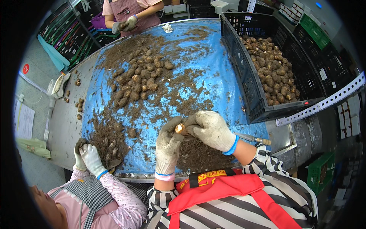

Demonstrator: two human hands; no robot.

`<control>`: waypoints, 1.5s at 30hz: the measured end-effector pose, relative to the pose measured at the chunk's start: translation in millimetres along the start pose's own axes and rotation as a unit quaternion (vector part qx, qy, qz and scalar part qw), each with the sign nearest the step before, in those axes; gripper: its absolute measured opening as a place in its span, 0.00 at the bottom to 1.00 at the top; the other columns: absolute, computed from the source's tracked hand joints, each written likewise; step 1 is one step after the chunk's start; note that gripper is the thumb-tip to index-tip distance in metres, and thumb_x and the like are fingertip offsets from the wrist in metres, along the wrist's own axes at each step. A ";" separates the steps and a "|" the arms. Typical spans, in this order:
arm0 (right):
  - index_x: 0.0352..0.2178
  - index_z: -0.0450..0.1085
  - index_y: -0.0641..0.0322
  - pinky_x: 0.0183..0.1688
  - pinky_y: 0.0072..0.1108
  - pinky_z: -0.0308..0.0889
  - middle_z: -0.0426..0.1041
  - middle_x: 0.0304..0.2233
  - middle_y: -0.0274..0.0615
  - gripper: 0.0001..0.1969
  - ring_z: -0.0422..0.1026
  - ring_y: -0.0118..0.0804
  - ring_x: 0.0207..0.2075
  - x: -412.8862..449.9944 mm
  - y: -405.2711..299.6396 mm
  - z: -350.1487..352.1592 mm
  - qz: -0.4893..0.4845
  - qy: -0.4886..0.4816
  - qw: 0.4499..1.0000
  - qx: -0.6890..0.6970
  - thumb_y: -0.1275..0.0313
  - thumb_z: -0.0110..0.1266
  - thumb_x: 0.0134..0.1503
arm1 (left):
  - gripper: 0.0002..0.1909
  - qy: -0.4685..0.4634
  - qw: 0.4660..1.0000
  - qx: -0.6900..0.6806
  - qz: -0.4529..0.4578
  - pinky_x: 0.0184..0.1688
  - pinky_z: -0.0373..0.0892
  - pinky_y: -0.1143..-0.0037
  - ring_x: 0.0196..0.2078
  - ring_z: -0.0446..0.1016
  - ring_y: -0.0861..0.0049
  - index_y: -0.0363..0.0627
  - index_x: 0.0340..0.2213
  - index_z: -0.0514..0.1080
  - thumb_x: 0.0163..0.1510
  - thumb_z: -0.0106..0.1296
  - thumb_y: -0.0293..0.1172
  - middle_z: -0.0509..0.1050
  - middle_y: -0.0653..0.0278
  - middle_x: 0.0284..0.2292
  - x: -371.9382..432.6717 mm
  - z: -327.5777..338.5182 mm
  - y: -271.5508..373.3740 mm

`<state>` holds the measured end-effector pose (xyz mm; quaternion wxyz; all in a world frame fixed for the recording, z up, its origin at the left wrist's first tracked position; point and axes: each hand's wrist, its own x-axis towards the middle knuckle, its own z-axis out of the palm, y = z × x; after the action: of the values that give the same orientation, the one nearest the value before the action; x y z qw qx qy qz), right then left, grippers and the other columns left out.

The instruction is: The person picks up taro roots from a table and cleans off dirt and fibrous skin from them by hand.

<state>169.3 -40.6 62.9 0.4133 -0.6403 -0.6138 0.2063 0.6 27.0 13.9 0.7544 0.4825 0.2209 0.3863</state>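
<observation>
Both my hands wear soiled white knit gloves and meet over the near edge of the table. My left hand (167, 146) grips a small taro corm (180, 129), whose pale cut face is turned upward. The bent fingers of my right hand (213, 130) close on the corm's right side and partly hide it. Under my hands lies a heap of dark root fibres and soil (201, 156). To the right of my right wrist, a knife with a wooden handle (263, 141) rests on the blue plastic sheet (217, 77). A pile of brown taro corms (140, 77) sits farther up the sheet.
A black plastic crate (257, 113), partly filled with corms (271, 68), stands at right. A perforated metal bar (323, 106) crosses near its corner. One co-worker's gloved hands (90, 156) are at lower left; another's (125, 25) are across the table. Loose corms (79, 106) lie at left.
</observation>
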 end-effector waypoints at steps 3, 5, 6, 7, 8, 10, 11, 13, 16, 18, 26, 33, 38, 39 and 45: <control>0.31 0.75 0.57 0.43 0.31 0.70 0.77 0.34 0.44 0.07 0.75 0.47 0.40 -4.0 3.4 1.8 0.014 -0.016 0.999 -0.027 0.74 0.54 0.48 | 0.30 0.038 0.998 0.052 0.027 0.48 0.70 0.74 0.44 0.72 0.72 0.35 0.53 0.64 0.55 0.58 0.41 0.71 0.56 0.47 1.7 -6.2 -2.2; 0.31 0.75 0.57 0.44 0.31 0.70 0.77 0.33 0.43 0.08 0.76 0.45 0.39 -6.1 6.0 -5.5 -0.019 -0.259 0.964 0.050 0.74 0.53 0.48 | 0.30 0.033 0.997 -0.068 -0.002 0.48 0.71 0.74 0.44 0.73 0.72 0.37 0.54 0.63 0.55 0.58 0.41 0.73 0.56 0.45 4.4 -6.1 4.6; 0.33 0.76 0.63 0.40 0.28 0.72 0.77 0.32 0.44 0.09 0.77 0.42 0.37 -8.3 9.9 -4.2 -0.058 -0.259 0.964 0.015 0.78 0.54 0.47 | 0.31 0.034 0.995 -0.093 -0.031 0.48 0.71 0.75 0.45 0.74 0.72 0.37 0.54 0.62 0.54 0.59 0.41 0.73 0.54 0.45 6.3 -4.4 9.6; 0.33 0.76 0.63 0.40 0.28 0.72 0.77 0.32 0.44 0.09 0.77 0.42 0.37 -9.0 12.5 -6.3 -0.058 -0.261 0.964 0.015 0.78 0.54 0.47 | 0.31 0.035 0.995 -0.093 -0.031 0.48 0.71 0.75 0.45 0.74 0.72 0.37 0.54 0.62 0.54 0.59 0.41 0.73 0.54 0.45 6.2 -7.2 9.0; 0.33 0.76 0.61 0.40 0.28 0.72 0.78 0.32 0.44 0.09 0.77 0.43 0.37 -8.9 15.6 -9.4 0.006 -0.213 0.976 0.037 0.75 0.54 0.48 | 0.31 0.015 0.994 -0.103 -0.035 0.47 0.72 0.75 0.44 0.74 0.72 0.36 0.53 0.62 0.54 0.59 0.41 0.73 0.53 0.45 5.9 -10.7 7.9; 0.36 0.76 0.60 0.41 0.28 0.72 0.77 0.34 0.46 0.11 0.77 0.43 0.37 -4.3 10.2 -16.5 0.127 -0.143 0.978 0.082 0.71 0.56 0.49 | 0.32 -0.006 0.993 -0.113 -0.041 0.47 0.73 0.75 0.44 0.74 0.71 0.36 0.53 0.62 0.53 0.60 0.41 0.73 0.52 0.46 5.4 -10.5 7.4; 0.36 0.76 0.60 0.41 0.28 0.72 0.77 0.34 0.46 0.11 0.77 0.43 0.37 -3.2 3.8 -16.6 0.128 -0.143 0.978 0.083 0.71 0.56 0.49 | 0.32 0.017 0.994 -0.103 -0.030 0.47 0.72 0.75 0.45 0.74 0.71 0.35 0.53 0.62 0.53 0.60 0.39 0.73 0.52 0.46 5.8 -7.6 6.5; 0.38 0.76 0.59 0.41 0.29 0.72 0.77 0.35 0.47 0.13 0.76 0.45 0.37 0.7 -5.7 -15.2 0.063 -0.043 0.994 0.074 0.69 0.57 0.49 | 0.31 0.036 0.995 -0.092 -0.021 0.47 0.72 0.75 0.45 0.74 0.71 0.34 0.53 0.62 0.52 0.60 0.37 0.72 0.52 0.46 7.1 -5.7 5.3; 0.40 0.76 0.59 0.42 0.31 0.71 0.77 0.36 0.47 0.15 0.76 0.48 0.38 3.6 2.8 -1.9 0.014 -0.015 1.000 0.019 0.69 0.57 0.50 | 0.28 0.018 0.997 -0.064 -0.026 0.50 0.71 0.74 0.47 0.73 0.70 0.33 0.52 0.64 0.53 0.57 0.31 0.72 0.53 0.47 5.3 -8.6 2.9; 0.38 0.75 0.60 0.42 0.33 0.71 0.77 0.36 0.46 0.12 0.75 0.49 0.39 2.8 5.0 1.2 0.033 -0.024 0.999 0.007 0.70 0.56 0.50 | 0.25 0.013 1.000 0.000 -0.013 0.51 0.69 0.74 0.48 0.72 0.71 0.32 0.52 0.65 0.53 0.54 0.28 0.72 0.54 0.47 6.0 -4.0 3.6; 0.34 0.75 0.57 0.44 0.34 0.70 0.78 0.35 0.43 0.09 0.76 0.48 0.39 6.1 13.6 -1.9 -0.020 -0.207 0.975 -0.074 0.70 0.52 0.52 | 0.23 0.082 0.992 0.091 -0.028 0.45 0.73 0.74 0.44 0.74 0.72 0.34 0.50 0.66 0.54 0.57 0.28 0.73 0.57 0.43 13.2 -21.6 -12.4; 0.37 0.75 0.65 0.42 0.31 0.72 0.78 0.33 0.47 0.14 0.77 0.45 0.37 12.8 9.0 0.1 0.104 -0.085 0.990 0.052 0.71 0.57 0.48 | 0.38 0.038 0.986 -0.156 -0.048 0.43 0.76 0.70 0.45 0.75 0.65 0.35 0.53 0.61 0.45 0.66 0.36 0.73 0.54 0.44 13.0 -24.7 -10.3; 0.33 0.73 0.60 0.36 0.33 0.69 0.73 0.26 0.46 0.10 0.74 0.47 0.32 17.1 22.1 16.4 -0.133 0.039 0.983 -0.121 0.68 0.58 0.49 | 0.31 0.054 0.998 -0.017 -0.042 0.41 0.76 0.72 0.42 0.76 0.69 0.33 0.53 0.63 0.50 0.60 0.32 0.74 0.55 0.43 10.8 -7.1 -1.0; 0.30 0.73 0.62 0.36 0.34 0.69 0.73 0.26 0.47 0.08 0.74 0.47 0.32 17.4 23.0 17.3 -0.147 0.049 0.973 -0.170 0.69 0.58 0.50 | 0.34 0.052 0.998 -0.008 -0.043 0.39 0.76 0.71 0.44 0.75 0.68 0.32 0.53 0.63 0.49 0.63 0.37 0.74 0.56 0.43 10.8 -5.7 -0.5; 0.34 0.75 0.59 0.42 0.34 0.70 0.76 0.34 0.44 0.08 0.75 0.48 0.39 27.9 52.0 10.9 0.033 -0.011 0.995 -0.092 0.73 0.50 0.54 | 0.29 0.027 0.972 -0.213 -0.096 0.33 0.77 0.73 0.35 0.78 0.69 0.34 0.54 0.63 0.52 0.58 0.32 0.75 0.56 0.41 14.0 -31.8 -17.6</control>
<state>197.5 -6.0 22.8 0.3389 -0.6931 -0.6133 0.1692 -6.9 51.7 -15.3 0.8673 0.2762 0.1990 0.3631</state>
